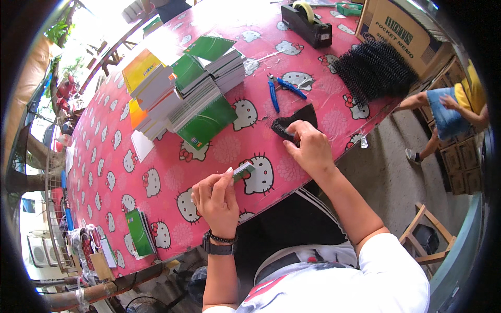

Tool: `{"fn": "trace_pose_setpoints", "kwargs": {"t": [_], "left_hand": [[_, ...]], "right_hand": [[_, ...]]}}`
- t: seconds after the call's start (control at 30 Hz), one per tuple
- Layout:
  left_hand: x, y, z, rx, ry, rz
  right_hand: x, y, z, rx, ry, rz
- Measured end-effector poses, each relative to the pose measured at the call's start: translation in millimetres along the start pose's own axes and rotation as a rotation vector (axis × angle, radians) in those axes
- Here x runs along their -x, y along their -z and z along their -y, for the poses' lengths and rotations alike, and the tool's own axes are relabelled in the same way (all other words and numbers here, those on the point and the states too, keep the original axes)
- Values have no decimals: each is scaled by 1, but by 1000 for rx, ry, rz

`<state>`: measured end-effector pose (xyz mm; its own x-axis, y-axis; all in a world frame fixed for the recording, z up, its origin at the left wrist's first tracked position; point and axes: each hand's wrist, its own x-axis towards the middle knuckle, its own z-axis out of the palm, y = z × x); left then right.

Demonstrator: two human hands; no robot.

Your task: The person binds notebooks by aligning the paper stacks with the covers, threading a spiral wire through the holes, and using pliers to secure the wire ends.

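Left hand [216, 198] pinches a small green notepad [243, 170] between its fingertips. Right hand [309, 147] grips a black spiral [284, 129], pliers [279, 89] lying just beyond the fingers.

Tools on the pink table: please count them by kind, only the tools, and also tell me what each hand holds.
Blue-handled pliers: 1
Black tape dispenser: 1
Total: 2 tools

The left hand holds a small green notepad. The right hand rests on a black spiral coil. Neither hand touches a tool.
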<state>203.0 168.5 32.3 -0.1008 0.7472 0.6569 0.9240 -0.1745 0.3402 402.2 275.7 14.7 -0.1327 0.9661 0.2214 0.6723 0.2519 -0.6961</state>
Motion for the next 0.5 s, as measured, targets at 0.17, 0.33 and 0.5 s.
{"fn": "trace_pose_setpoints", "kwargs": {"t": [0.17,0.33,0.5], "left_hand": [[2,3,2,-8,-7,-8],[-5,2,-1,58,-26,-15],[-7,22,8,152,37,74]], "right_hand": [[-48,50,-23,-216,19,-94],[-95,101,-73,228,64,-239],[-41,72,-1,-365,80,260]]}}
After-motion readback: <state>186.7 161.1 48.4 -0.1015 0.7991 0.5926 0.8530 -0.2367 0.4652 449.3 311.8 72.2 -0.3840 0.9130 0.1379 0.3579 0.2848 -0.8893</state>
